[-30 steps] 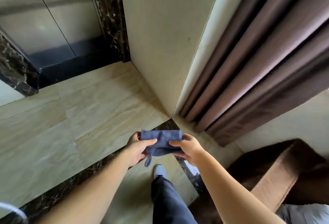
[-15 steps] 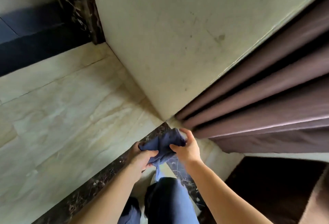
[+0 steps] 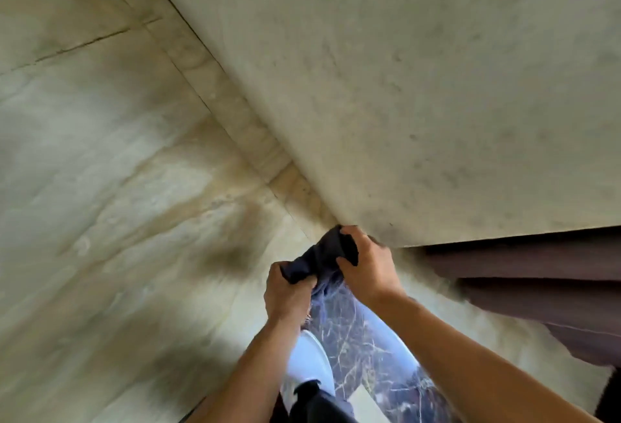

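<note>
1. The dark blue cloth point(image 3: 322, 259) was bunched and creased, held above the floor point(image 3: 100, 187) at the bottom corner of the beige wall point(image 3: 437, 86).
2. The left hand point(image 3: 287, 291) gripped its lower end; the right hand point(image 3: 368, 268) clutched its upper end, near the brown curtain point(image 3: 537, 281).

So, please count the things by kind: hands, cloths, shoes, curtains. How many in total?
Hands: 2, the left hand and the right hand
Cloth: 1, dark blue cloth, gripped by both
Shoe: 1, white shoe
Curtain: 1, brown curtain
Total: 5
</note>
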`<control>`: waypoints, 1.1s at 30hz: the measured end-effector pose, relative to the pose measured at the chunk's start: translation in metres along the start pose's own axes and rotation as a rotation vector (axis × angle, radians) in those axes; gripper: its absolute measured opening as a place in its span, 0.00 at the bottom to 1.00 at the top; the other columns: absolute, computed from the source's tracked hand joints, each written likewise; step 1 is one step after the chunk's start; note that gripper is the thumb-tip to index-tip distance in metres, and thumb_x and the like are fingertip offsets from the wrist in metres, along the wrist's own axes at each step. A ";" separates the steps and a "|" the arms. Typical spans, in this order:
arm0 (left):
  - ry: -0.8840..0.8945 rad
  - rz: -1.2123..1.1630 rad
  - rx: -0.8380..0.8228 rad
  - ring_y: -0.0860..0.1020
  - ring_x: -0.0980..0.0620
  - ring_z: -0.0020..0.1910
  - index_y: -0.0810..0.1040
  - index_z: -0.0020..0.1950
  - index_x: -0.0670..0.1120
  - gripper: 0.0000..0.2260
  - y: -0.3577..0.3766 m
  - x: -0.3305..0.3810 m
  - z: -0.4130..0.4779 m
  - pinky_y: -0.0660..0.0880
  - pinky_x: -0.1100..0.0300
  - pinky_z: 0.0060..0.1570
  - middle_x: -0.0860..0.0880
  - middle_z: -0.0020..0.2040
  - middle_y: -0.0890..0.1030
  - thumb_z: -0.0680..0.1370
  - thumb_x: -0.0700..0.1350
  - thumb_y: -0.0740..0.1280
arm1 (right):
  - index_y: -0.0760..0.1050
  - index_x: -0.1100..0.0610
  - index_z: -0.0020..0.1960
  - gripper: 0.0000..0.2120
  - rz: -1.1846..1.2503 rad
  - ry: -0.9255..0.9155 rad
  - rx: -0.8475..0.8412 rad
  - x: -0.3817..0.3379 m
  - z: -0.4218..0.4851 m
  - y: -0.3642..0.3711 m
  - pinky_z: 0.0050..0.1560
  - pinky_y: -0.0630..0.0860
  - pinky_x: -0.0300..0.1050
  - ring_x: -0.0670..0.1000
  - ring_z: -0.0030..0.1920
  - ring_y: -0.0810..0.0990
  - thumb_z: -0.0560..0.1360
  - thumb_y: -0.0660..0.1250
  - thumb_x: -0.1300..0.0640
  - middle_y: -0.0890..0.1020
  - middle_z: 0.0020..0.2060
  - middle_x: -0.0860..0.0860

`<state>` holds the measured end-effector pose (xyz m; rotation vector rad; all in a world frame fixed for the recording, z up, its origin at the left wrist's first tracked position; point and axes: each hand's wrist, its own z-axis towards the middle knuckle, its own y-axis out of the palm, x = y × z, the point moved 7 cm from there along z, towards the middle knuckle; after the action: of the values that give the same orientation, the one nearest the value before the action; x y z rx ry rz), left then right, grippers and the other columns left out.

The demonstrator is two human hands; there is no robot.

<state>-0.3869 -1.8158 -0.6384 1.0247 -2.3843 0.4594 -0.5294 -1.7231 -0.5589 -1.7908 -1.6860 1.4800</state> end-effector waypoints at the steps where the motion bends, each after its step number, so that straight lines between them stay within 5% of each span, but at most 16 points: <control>1: 0.036 0.013 0.024 0.82 0.48 0.41 0.74 0.44 0.51 0.14 0.006 -0.008 0.028 0.79 0.59 0.38 0.47 0.44 0.83 0.64 0.41 0.75 | 0.73 0.48 0.64 0.25 0.013 0.026 0.008 0.017 0.016 0.016 0.45 0.69 0.35 0.53 0.48 0.80 0.69 0.71 0.61 0.83 0.51 0.52; 3: 0.133 0.084 0.041 0.82 0.47 0.44 0.76 0.47 0.48 0.13 0.017 -0.011 0.072 0.77 0.60 0.39 0.46 0.46 0.84 0.68 0.39 0.75 | 0.71 0.48 0.67 0.25 0.034 0.068 0.012 0.046 0.042 0.038 0.44 0.66 0.31 0.50 0.46 0.78 0.71 0.70 0.59 0.83 0.54 0.53; 6: 0.320 0.328 0.001 0.79 0.41 0.56 0.75 0.59 0.44 0.20 0.026 -0.004 0.105 0.75 0.51 0.52 0.42 0.56 0.80 0.70 0.45 0.76 | 0.63 0.47 0.73 0.30 -0.068 0.035 0.032 0.066 0.057 0.062 0.55 0.71 0.41 0.57 0.55 0.77 0.74 0.67 0.55 0.77 0.61 0.56; 10: 0.776 0.810 0.420 0.66 0.39 0.68 0.66 0.73 0.48 0.35 -0.034 0.029 0.103 0.68 0.45 0.66 0.41 0.70 0.67 0.70 0.59 0.71 | 0.61 0.49 0.73 0.31 -0.326 -0.133 0.210 0.046 0.054 0.080 0.59 0.74 0.56 0.63 0.61 0.70 0.73 0.65 0.43 0.70 0.63 0.59; 13: 0.683 1.128 0.523 0.58 0.32 0.76 0.57 0.80 0.47 0.43 -0.085 0.013 0.115 0.57 0.37 0.73 0.38 0.79 0.57 0.71 0.69 0.61 | 0.49 0.42 0.77 0.35 -0.446 -0.185 0.076 0.026 0.058 0.118 0.72 0.59 0.61 0.65 0.73 0.56 0.75 0.50 0.31 0.59 0.73 0.63; 16: 0.618 1.299 0.517 0.49 0.33 0.80 0.53 0.81 0.50 0.41 -0.105 -0.021 0.135 0.48 0.32 0.75 0.39 0.81 0.52 0.74 0.72 0.51 | 0.41 0.47 0.79 0.42 -0.576 -0.111 0.025 0.039 0.061 0.146 0.74 0.46 0.65 0.65 0.76 0.45 0.71 0.38 0.27 0.48 0.77 0.64; 20: 0.652 1.280 0.553 0.45 0.36 0.81 0.53 0.81 0.53 0.42 -0.112 -0.041 0.156 0.47 0.31 0.74 0.42 0.82 0.50 0.73 0.75 0.49 | 0.38 0.48 0.79 0.43 -0.529 0.045 0.046 0.070 0.037 0.175 0.73 0.47 0.69 0.68 0.76 0.41 0.72 0.41 0.25 0.41 0.77 0.64; 23: 0.656 1.255 0.548 0.46 0.36 0.81 0.55 0.81 0.54 0.43 -0.111 -0.039 0.160 0.48 0.30 0.74 0.42 0.82 0.51 0.72 0.76 0.51 | 0.33 0.43 0.77 0.42 -0.476 0.016 0.040 0.055 0.068 0.180 0.74 0.38 0.65 0.66 0.75 0.34 0.70 0.38 0.23 0.38 0.77 0.64; 29: 0.678 1.237 0.567 0.53 0.34 0.79 0.63 0.78 0.53 0.43 -0.110 -0.034 0.151 0.50 0.31 0.73 0.42 0.81 0.57 0.68 0.74 0.58 | 0.46 0.45 0.79 0.40 -0.577 -0.243 0.114 -0.035 0.163 0.176 0.74 0.35 0.65 0.65 0.77 0.39 0.73 0.40 0.26 0.43 0.78 0.63; 33: 0.639 1.251 0.541 0.49 0.36 0.80 0.57 0.80 0.53 0.42 -0.112 -0.037 0.149 0.49 0.30 0.74 0.42 0.82 0.53 0.71 0.75 0.51 | 0.55 0.47 0.78 0.31 -0.559 -0.342 0.049 0.020 0.118 0.160 0.75 0.44 0.64 0.60 0.78 0.42 0.78 0.43 0.36 0.46 0.79 0.55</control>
<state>-0.3283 -1.9408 -0.7694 -0.5727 -2.0143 1.6067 -0.5335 -1.8024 -0.7425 -0.9469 -2.0593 1.5904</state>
